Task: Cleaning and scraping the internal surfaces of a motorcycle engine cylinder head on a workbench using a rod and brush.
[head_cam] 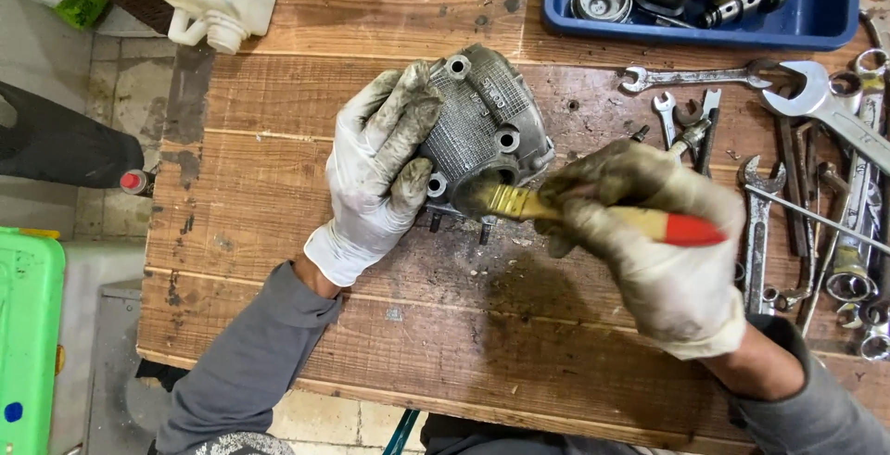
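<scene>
From the head camera, the work in hand looks like brushing-clean of a ribbed grey cast-metal engine cover (482, 131), which sits just above the middle of the frame on the worn brown wooden desk (371, 325). The left hand (380, 168), in a grimy white glove, lies over the cover's left edge with fingers curled around it, steadying it. The right hand (649, 242), gloved and just as dirty, is closed around a paintbrush with a pale wooden handle and red tip (593, 216); its dark bristles touch the round opening on the cover's lower right. As I judge it, the step is mid-way: the brushing calls for a firm hold by the left hand while the bristles work around the opening and into the ribs. The cover looks dull, its grid of fine ribs soiled, with round bolt bosses at its corners and studs showing beneath. At the right of the frame lie scattered steel spanners (816, 186); at upper right, a blue plastic tray (834, 19) of metal parts.
</scene>
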